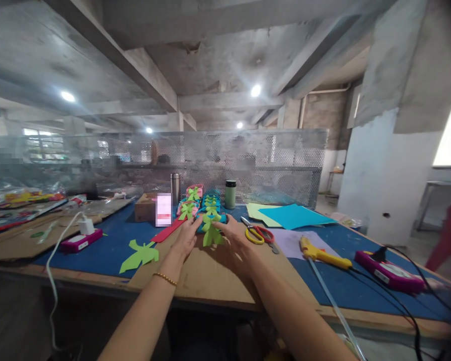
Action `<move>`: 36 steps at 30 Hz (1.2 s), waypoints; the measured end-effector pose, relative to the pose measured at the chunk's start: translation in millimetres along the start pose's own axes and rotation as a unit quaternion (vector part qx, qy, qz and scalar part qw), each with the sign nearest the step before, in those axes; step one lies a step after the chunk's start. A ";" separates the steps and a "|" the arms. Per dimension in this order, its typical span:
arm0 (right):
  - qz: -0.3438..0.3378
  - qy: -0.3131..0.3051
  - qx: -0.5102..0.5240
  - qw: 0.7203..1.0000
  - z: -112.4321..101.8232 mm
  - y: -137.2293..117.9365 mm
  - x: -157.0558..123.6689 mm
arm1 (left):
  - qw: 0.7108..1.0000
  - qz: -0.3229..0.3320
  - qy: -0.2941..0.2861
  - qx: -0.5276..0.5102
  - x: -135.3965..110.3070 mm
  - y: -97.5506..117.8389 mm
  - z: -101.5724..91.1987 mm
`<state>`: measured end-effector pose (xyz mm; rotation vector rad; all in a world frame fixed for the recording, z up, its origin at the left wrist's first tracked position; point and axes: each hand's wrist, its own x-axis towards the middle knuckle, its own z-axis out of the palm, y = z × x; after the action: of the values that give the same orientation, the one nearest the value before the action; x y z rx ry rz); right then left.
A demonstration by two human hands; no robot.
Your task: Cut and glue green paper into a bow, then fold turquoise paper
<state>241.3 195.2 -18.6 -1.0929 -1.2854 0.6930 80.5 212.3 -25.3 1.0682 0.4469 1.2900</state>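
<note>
Fingers (228, 226) around cutout (212, 234) (green; pointed)

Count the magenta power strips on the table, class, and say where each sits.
2. The first power strip is on the left of the table, a white charger in it; the second power strip is at the right, beside the yellow glue gun. Others may be hidden.

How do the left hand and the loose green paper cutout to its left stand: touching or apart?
Apart. The head view shows bare brown cardboard in the gap between the left hand and the green paper cutout.
</note>
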 end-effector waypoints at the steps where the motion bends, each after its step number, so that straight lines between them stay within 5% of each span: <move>1: 0.001 0.002 -0.002 1.000 0.1 1.6 0.5 | 1.000 0.000 -0.002 -0.001 0.2 -0.3 0.1; 36: 0.011 -0.013 0.018 1.000 3.8 -7.8 -12.8 | 1.000 0.003 -0.015 0.008 -5.3 2.2 2.9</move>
<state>233.8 181.8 -16.8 -1.0740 -1.2802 0.7462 80.1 206.1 -23.6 1.1017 0.4335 1.2764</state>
